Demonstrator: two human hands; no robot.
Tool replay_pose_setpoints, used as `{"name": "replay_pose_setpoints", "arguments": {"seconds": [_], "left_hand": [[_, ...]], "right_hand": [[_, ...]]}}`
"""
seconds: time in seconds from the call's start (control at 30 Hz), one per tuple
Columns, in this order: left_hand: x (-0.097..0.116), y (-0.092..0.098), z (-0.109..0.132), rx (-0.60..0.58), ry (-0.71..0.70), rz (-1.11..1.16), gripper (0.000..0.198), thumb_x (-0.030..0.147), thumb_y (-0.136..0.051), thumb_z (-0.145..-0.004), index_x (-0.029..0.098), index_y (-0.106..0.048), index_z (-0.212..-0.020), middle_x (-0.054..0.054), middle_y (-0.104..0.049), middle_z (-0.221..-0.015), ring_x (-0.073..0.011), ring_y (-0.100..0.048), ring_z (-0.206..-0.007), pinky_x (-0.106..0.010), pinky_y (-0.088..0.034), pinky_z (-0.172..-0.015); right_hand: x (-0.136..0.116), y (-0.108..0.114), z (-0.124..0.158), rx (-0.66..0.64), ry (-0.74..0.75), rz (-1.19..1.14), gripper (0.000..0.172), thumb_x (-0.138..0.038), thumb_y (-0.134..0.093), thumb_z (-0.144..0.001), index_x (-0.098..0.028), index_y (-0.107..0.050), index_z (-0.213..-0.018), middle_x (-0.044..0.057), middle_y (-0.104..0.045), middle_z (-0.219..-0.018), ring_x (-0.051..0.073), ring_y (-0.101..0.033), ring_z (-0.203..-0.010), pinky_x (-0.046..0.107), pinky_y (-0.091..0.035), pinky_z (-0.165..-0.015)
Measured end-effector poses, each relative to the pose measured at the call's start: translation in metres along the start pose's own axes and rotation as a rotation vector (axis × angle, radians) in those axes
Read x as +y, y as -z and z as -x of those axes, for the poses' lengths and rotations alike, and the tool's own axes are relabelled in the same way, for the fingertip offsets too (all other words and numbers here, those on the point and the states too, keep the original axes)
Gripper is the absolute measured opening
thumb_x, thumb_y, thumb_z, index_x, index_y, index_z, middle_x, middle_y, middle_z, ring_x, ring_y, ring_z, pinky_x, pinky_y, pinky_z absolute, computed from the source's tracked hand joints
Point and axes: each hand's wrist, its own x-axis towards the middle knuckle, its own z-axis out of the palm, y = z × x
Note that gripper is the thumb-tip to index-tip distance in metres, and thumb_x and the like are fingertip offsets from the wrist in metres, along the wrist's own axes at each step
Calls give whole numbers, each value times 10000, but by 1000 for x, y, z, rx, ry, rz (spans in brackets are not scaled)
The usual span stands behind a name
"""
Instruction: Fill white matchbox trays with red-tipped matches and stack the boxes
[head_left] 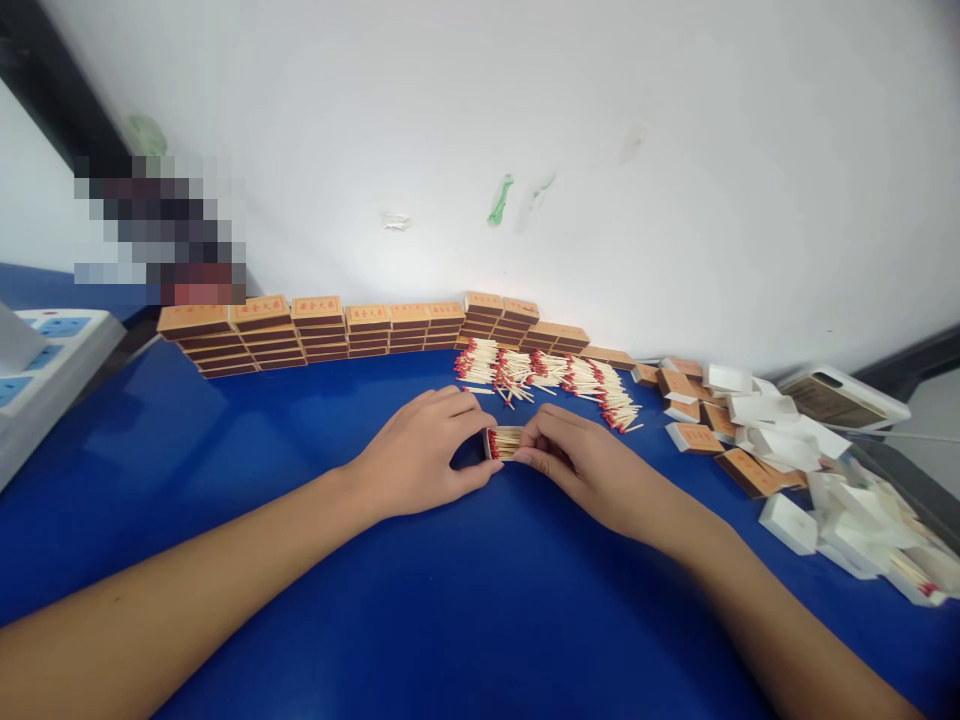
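Observation:
A small white matchbox tray (489, 446) filled with red-tipped matches (507, 443) rests on the blue tabletop between my hands. My left hand (424, 450) grips its left end, thumb on the near side and fingers on the far side. At the tray's right end, the thumb and fingers of my right hand (581, 460) are pinched together over the matches. These fingertips hide that end, so whether they press on matches or the tray wall is unclear. Just beyond lie several loose bunches of matches (551, 370), red heads mostly toward the left.
Stacked orange matchboxes (322, 325) line the white wall (450, 130). On the right are scattered matchbox sleeves (694, 438), a heap of white trays (787, 522) and a white device (844, 398). A power strip (67, 345) stands at the left edge of the blue table (420, 620).

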Motion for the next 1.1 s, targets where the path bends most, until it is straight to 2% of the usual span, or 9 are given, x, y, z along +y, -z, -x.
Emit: {"name": "replay_pose_setpoints", "arguments": {"seconds": [0.1,0.17,0.27,0.33,0.47,0.63,0.93,1.1], "left_hand": [[1,0,-1,2,0,9,279,369,-726,-974,179,-721,-1178,-67,-725,-1047,-244,-659,-990,-418,-548,-913],[1,0,-1,3,1,13,267,363,-726,-974,182,-722,-1170,-67,-727,-1050,-243,-660,-995,-417,-549,-914],[1,1,-1,2,-2,21,244,359,-730,-973,180,-728,-1140,-65,-733,-1056,-240,-663,-1002,-415,-549,-918],[1,1,0,1,-4,28,232,358,-731,-973,180,-733,-1121,-61,-738,-1053,-237,-665,-1002,-410,-549,-913],[0,2,0,5,-6,32,218,358,-728,-974,182,-738,-1101,-62,-743,-1055,-237,-671,-995,-404,-549,-898],[0,2,-1,4,-6,25,210,357,-736,-967,185,-739,-1088,-64,-747,-1055,-240,-672,-990,-401,-546,-890],[1,3,-1,-7,0,24,217,354,-729,-973,188,-731,-1113,-62,-744,-1058,-235,-666,-990,-400,-543,-899],[1,3,-1,-14,2,24,232,363,-724,-974,189,-725,-1127,-67,-745,-1067,-243,-668,-1008,-410,-548,-910]], "right_hand": [[1,3,-3,31,-7,-15,244,-392,-523,-1099,-238,-649,-959,38,-655,-941,175,-584,-773,312,-458,-679],[10,10,-4,115,-19,21,259,-403,-553,-1076,-236,-674,-919,34,-643,-857,179,-564,-719,317,-443,-645],[41,26,-4,284,-67,191,236,-393,-594,-1028,-228,-689,-889,38,-617,-780,194,-546,-681,337,-430,-639],[66,38,-1,351,-113,327,179,-359,-615,-988,-221,-700,-913,57,-632,-822,210,-565,-704,349,-428,-657],[99,49,3,359,-119,433,155,-359,-629,-960,-226,-708,-978,75,-644,-901,230,-590,-749,357,-439,-685],[101,44,0,325,-113,415,166,-341,-569,-995,-229,-687,-957,80,-641,-940,228,-606,-777,367,-473,-731],[107,43,0,338,-136,407,151,-322,-576,-975,-224,-667,-904,93,-650,-942,222,-593,-736,366,-468,-675],[104,42,0,329,-134,404,142,-326,-574,-986,-220,-647,-925,90,-652,-956,224,-600,-750,370,-465,-690]]}}
